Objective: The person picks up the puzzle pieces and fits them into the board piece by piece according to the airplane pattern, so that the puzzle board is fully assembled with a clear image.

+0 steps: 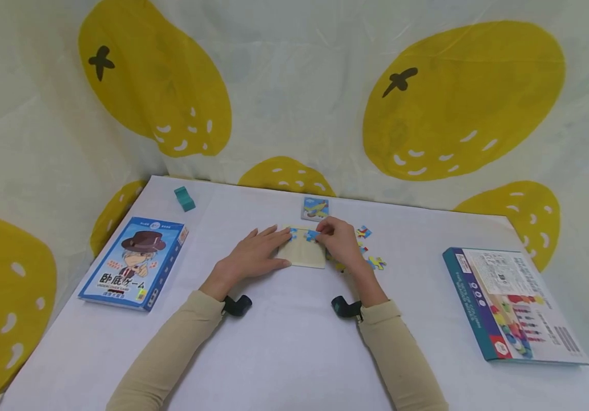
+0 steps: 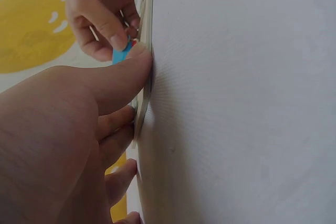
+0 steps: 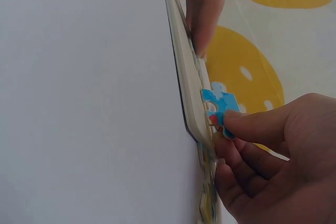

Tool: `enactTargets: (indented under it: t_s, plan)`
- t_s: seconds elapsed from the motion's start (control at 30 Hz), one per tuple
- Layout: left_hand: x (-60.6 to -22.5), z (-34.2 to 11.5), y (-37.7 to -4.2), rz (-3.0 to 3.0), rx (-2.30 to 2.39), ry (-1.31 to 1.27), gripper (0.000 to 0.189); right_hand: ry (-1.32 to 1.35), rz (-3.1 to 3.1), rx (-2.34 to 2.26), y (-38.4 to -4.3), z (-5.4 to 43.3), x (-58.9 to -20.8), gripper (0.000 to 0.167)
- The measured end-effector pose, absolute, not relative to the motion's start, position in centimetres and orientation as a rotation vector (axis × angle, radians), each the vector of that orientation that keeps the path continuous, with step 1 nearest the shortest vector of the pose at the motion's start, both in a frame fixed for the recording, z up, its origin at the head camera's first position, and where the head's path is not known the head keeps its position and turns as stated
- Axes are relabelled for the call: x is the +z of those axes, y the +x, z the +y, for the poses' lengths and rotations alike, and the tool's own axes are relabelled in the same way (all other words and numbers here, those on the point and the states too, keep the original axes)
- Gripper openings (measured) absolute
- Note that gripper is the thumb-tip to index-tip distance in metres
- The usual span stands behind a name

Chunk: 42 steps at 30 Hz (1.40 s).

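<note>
A shallow cream puzzle tray (image 1: 302,254) lies on the white table between the two hands. My left hand (image 1: 254,255) rests along its left side, fingers fairly straight, the thumb at the near edge. Beside those fingertips a blue puzzle piece (image 1: 293,232) sits in the tray's far left corner. Between thumb and fingers, my right hand (image 1: 341,242) pinches a blue jigsaw piece (image 3: 229,101) with a bit of red on it. In the right wrist view this piece stands tilted over the tray's edge. Several loose puzzle pieces (image 1: 376,263) lie right of the tray, partly hidden by the right hand.
Just behind the tray lies a small square picture box (image 1: 316,208) showing an airplane. A blue game box (image 1: 132,262) is at the left, with a teal wavy block (image 1: 184,198) behind it. A larger flat box (image 1: 517,308) lies at the right. Patterned cloth (image 1: 294,103) hangs behind the table.
</note>
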State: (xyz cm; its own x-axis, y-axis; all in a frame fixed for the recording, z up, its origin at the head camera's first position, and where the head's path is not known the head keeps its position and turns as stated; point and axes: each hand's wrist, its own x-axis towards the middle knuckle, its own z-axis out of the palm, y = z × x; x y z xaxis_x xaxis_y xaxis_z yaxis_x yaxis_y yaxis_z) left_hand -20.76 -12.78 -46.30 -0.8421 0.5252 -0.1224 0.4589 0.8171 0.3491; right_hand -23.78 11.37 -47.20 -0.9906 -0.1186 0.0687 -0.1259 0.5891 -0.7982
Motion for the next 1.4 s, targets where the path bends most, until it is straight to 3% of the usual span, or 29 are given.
enactTargets:
  t_s: [0.9, 1.4]
  plan:
    - [-46.5, -12.7, -21.0, 2.794, 0.416, 0.802, 0.069, 0.009, -2.866, 1.19, -25.3, 7.4, -47.1, 0.006]
    - [-46.6, -11.4, -20.8, 2.89, 0.264, 0.832, 0.071, 0.022, -2.871, 1.146, -24.8, 7.4, -47.1, 0.005]
